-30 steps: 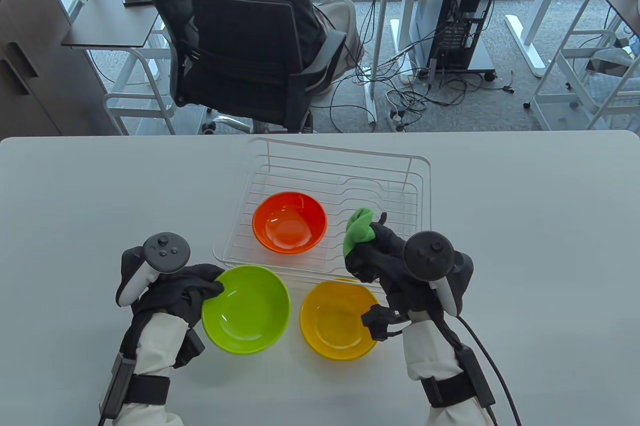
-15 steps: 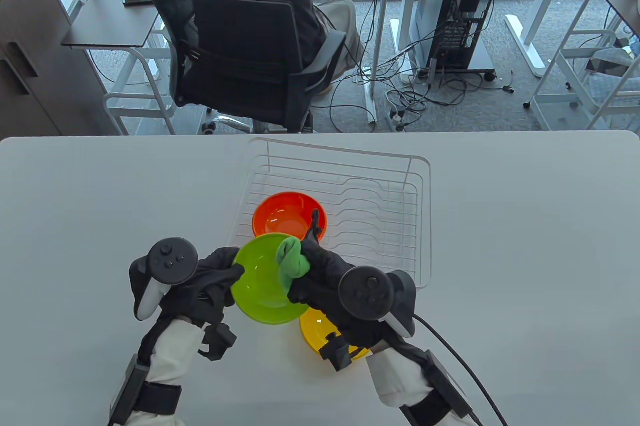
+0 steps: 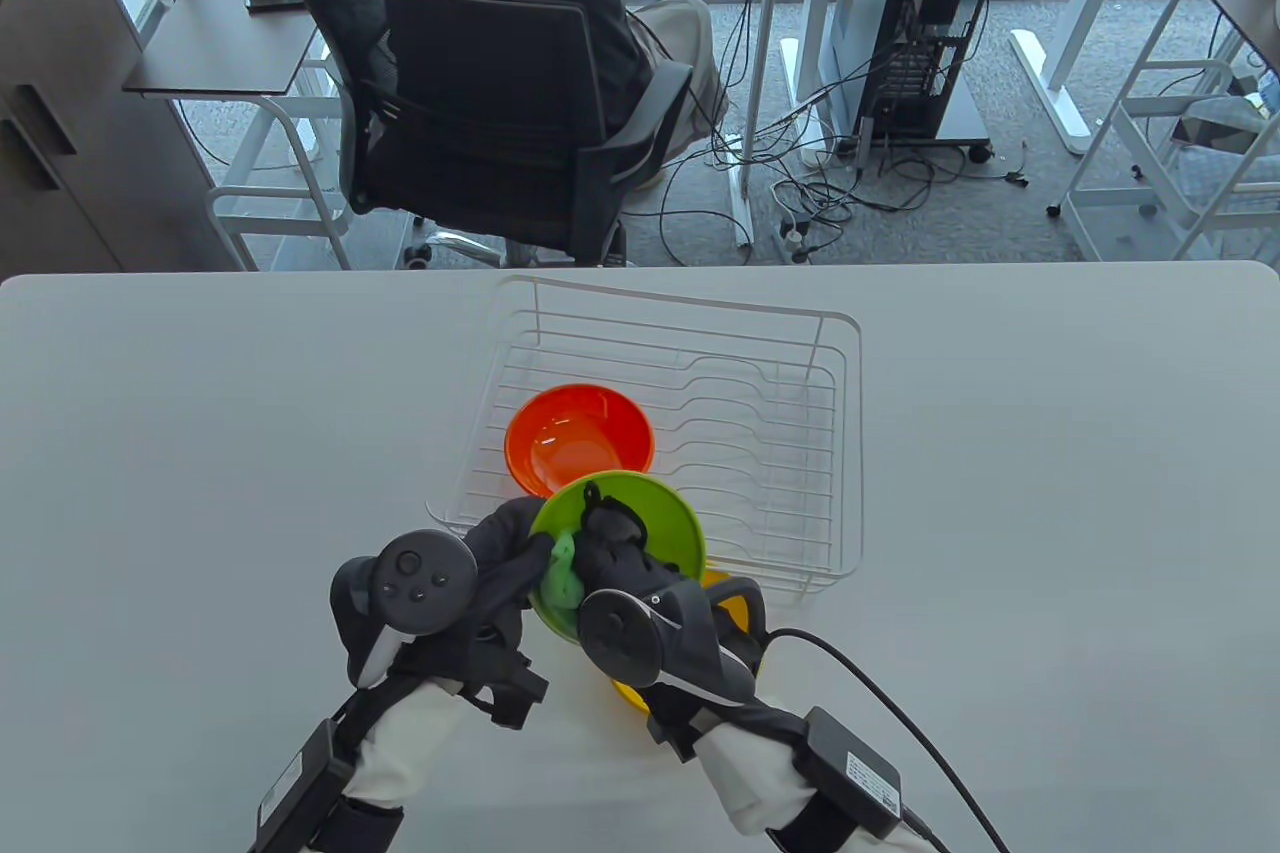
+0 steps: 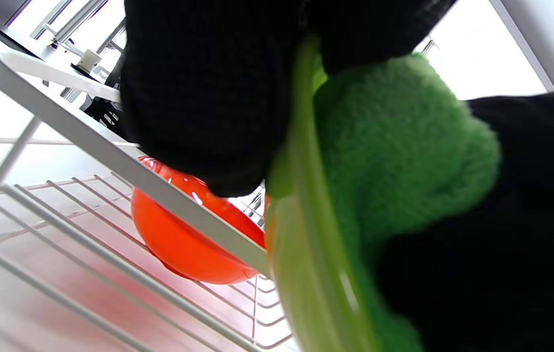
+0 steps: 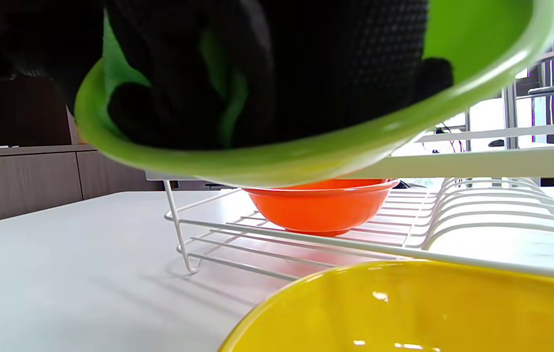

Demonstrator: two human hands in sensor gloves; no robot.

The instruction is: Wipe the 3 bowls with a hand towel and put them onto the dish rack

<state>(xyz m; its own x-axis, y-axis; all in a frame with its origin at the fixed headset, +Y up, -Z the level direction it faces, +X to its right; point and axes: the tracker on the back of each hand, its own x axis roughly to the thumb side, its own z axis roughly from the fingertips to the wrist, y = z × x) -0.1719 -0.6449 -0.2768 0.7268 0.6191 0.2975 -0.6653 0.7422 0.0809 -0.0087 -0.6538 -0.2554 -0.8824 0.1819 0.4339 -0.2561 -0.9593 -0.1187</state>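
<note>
Bowls (image 3: 660,518) lime green, orange (image 3: 580,441) and yellow (image 5: 404,308) — towel (image 4: 394,171) green, rack (image 3: 780,373) white, gloves (image 3: 500,553) black

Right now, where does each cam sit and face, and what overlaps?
Table view: above, looking down at table; both gloved hands, left hand, right hand.
Left wrist view: low beside green bowl, facing dish rack; fingers.
Right wrist view: under that bowl, facing rack; fingers on towel.
Shared: orange bowl, all three.

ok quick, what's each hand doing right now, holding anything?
Left hand: grips the rim of the green bowl, holding it lifted and tilted.
Right hand: holds the green towel inside that bowl.
</note>
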